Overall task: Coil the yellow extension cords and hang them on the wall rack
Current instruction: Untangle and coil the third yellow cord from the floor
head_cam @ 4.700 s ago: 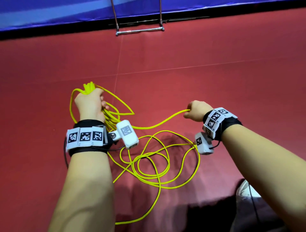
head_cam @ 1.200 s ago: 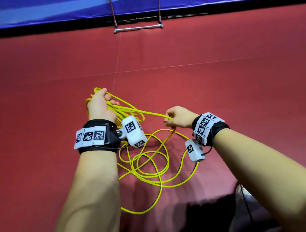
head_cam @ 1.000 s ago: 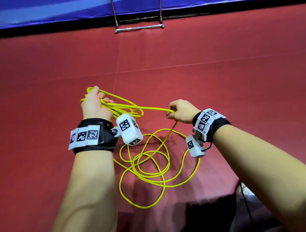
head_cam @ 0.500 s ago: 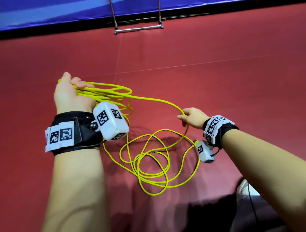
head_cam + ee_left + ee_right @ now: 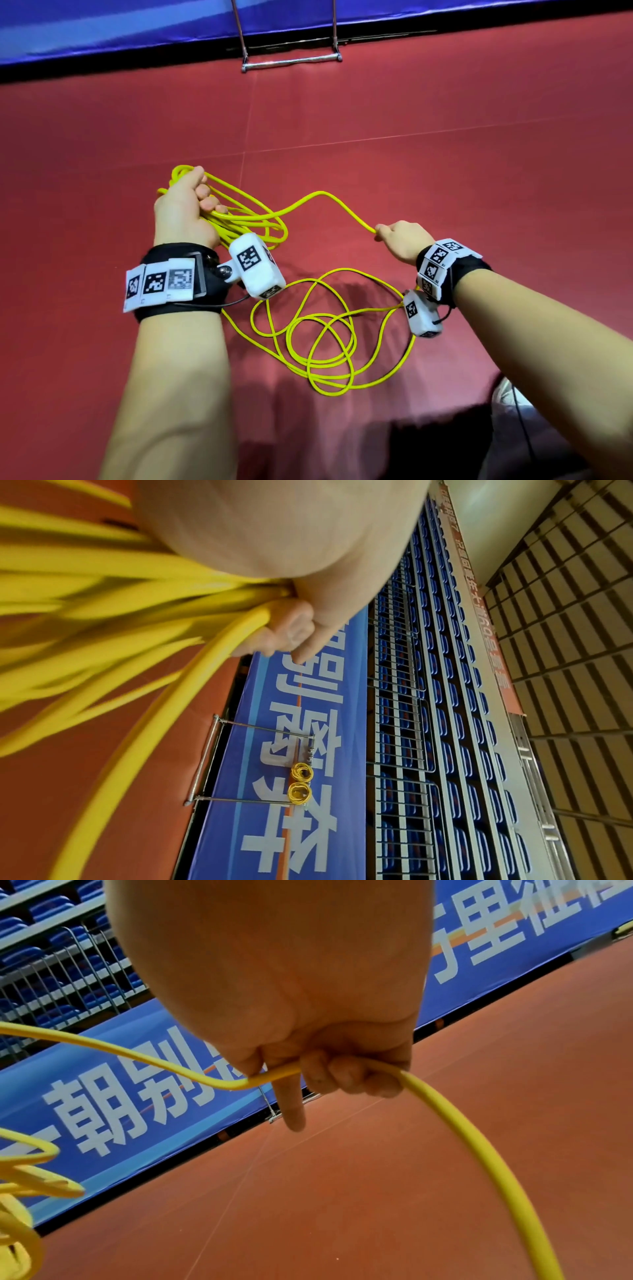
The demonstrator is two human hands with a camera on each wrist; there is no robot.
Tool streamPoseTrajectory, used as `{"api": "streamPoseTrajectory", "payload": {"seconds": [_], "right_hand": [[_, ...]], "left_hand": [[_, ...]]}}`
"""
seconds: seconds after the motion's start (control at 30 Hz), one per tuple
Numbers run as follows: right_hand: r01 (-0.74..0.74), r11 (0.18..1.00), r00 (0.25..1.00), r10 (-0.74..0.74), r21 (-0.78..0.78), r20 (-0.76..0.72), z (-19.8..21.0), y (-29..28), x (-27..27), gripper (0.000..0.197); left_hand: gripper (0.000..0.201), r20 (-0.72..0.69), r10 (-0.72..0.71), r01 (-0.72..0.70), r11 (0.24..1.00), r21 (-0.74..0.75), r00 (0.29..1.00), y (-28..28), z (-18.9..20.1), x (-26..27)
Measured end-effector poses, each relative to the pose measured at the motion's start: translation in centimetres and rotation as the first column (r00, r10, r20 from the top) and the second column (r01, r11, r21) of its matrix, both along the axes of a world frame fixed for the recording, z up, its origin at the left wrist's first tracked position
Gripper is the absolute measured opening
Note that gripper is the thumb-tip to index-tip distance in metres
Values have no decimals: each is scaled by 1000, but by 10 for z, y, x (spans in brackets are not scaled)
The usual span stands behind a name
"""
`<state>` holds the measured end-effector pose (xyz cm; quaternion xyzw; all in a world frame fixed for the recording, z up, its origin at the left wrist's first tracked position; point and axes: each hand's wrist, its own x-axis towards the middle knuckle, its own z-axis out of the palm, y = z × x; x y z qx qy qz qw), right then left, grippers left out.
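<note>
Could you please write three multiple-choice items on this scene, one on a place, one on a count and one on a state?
1. Where does the slack of the yellow cord lie?
A. On the red floor
B. On a table
C. Over the rack

2. How many yellow coils already hang on the rack, as the left wrist view shows?
A. None
B. Two
C. Five

3. What is the right hand doing?
A. Resting flat on the floor
B. Hanging idle with nothing in it
C. Gripping a single strand of the cord

Answers:
1. A: the head view shows loose loops spread on the red floor between the arms.
2. B: two small hung coils sit side by side on the rack.
3. C: the right wrist view shows fingers curled round one strand, while the left hand holds the gathered loops.
</note>
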<state>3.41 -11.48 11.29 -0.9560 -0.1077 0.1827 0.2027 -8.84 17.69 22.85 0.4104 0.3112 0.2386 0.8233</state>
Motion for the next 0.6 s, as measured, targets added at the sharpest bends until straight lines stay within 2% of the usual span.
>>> {"api": "streamPoseTrajectory", "payload": {"seconds": [0.07, 0.13, 0.23, 0.3, 0.43, 0.5, 0.6], "right_hand": [[17, 1000, 1000, -17, 26, -10, 2, 0, 0, 38], [11, 997, 1000, -11, 72, -7, 1, -4, 1, 31], [-15, 990, 1000, 17, 141, -15, -8, -15, 3, 25], [-41, 990, 998, 47, 133, -41, -16, -22, 3, 24], [-133, 987, 991, 131, -93, -28, -21, -18, -3, 21], [-168, 953, 980, 188, -251, 59, -15, -9, -3, 22], [-206, 881, 926, 316, -425, 206, -4, 7, -2, 20]], "left_hand": [[17, -22, -75, 76, 996, 47, 997, -2, -2, 2], [21, -28, -89, 91, 994, 66, 996, -6, 0, 4], [29, -22, 40, -38, 996, 76, 999, -11, 5, 4], [30, -12, 102, -101, 991, 86, 995, -10, 8, 3], [29, -45, 107, -100, 986, 133, 993, -8, 6, 3], [29, -74, 88, -73, 980, 184, 993, -12, 2, 5], [28, -115, 60, -28, 965, 262, 992, -21, -4, 10]]}}
